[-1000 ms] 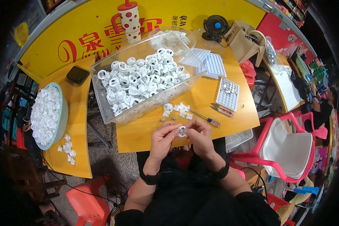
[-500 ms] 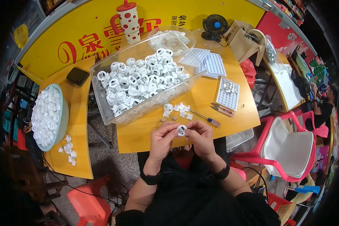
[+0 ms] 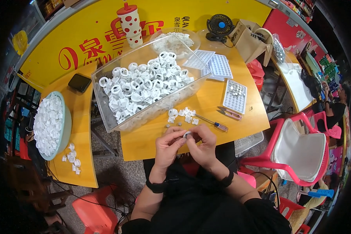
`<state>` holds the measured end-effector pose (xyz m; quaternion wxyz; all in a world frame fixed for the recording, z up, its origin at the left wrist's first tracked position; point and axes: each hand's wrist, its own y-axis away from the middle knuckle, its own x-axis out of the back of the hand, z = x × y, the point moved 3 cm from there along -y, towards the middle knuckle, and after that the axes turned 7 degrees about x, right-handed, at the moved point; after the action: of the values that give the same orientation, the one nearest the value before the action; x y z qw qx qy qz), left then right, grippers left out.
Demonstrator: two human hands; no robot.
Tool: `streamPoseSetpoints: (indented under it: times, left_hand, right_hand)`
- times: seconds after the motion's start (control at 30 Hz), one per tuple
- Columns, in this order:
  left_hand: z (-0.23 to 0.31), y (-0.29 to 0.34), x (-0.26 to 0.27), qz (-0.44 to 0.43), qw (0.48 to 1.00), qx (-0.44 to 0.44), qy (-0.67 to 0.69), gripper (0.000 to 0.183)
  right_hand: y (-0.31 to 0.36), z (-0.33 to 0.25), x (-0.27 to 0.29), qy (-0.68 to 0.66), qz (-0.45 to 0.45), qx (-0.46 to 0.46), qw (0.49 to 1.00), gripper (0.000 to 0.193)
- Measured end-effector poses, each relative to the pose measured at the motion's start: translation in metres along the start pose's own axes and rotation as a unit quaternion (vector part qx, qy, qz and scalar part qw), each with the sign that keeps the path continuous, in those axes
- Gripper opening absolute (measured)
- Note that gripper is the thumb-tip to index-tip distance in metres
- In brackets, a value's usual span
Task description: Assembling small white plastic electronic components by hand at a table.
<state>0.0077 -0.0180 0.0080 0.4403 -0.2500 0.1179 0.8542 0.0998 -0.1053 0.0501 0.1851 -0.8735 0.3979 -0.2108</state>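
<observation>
Between my left hand (image 3: 169,145) and my right hand (image 3: 201,146) is a small white round plastic part (image 3: 187,134), held just over the table's near edge. Fingers of both hands are closed round it, and my right thumb lies across its face, hiding most of it. Just beyond my hands lie a few loose white plastic pieces (image 3: 188,113) and two small grey discs (image 3: 179,124). A screwdriver (image 3: 212,123) with a clear handle rests to their right. Farther off stands a clear plastic bin (image 3: 160,102) heaped with white ring-shaped parts (image 3: 144,84).
On the right are a tray of small round pieces (image 3: 235,102), pink-handled cutters (image 3: 230,113) and stacked trays (image 3: 221,66). Behind stand a dotted tumbler (image 3: 130,25) and a small fan (image 3: 220,27). A green basin (image 3: 66,124) of white parts and a phone (image 3: 79,81) sit left.
My right thumb and fingers have moved over the white round part, which is now tilted and mostly covered. Before, its face showed openly between my fingertips.
</observation>
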Motion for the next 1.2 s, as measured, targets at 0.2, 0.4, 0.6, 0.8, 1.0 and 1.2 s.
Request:
streamPoseSetpoints:
  times: [0.2,0.4,0.6,0.8,1.0,1.2]
  left_hand:
    - [0.0,0.002,0.001,0.03,0.998,-0.034,-0.04,0.026]
    - [0.001,0.002,0.002,0.03,0.996,-0.045,-0.064,0.026]
    - [0.0,0.001,0.001,0.035,0.999,-0.026,0.015,0.025]
    - [-0.002,0.0,0.003,0.02,0.999,-0.015,0.04,0.025]
    - [-0.003,0.0,0.005,0.006,0.999,-0.01,0.045,0.026]
    - [-0.001,-0.002,0.003,0.004,0.999,-0.03,0.025,0.025]
  right_hand:
    - [-0.005,-0.006,-0.003,0.073,-0.008,0.065,0.995,0.013]
    - [-0.005,-0.005,-0.005,0.075,-0.013,0.062,0.995,0.013]
    - [0.0,0.018,0.001,-0.114,-0.046,-0.056,0.991,0.006]
    - [0.002,0.023,0.004,-0.147,-0.054,-0.139,0.978,0.002]
    - [-0.007,0.022,0.011,-0.1,-0.118,-0.085,0.984,0.003]
    - [-0.011,0.018,0.012,-0.095,-0.126,-0.072,0.985,0.003]
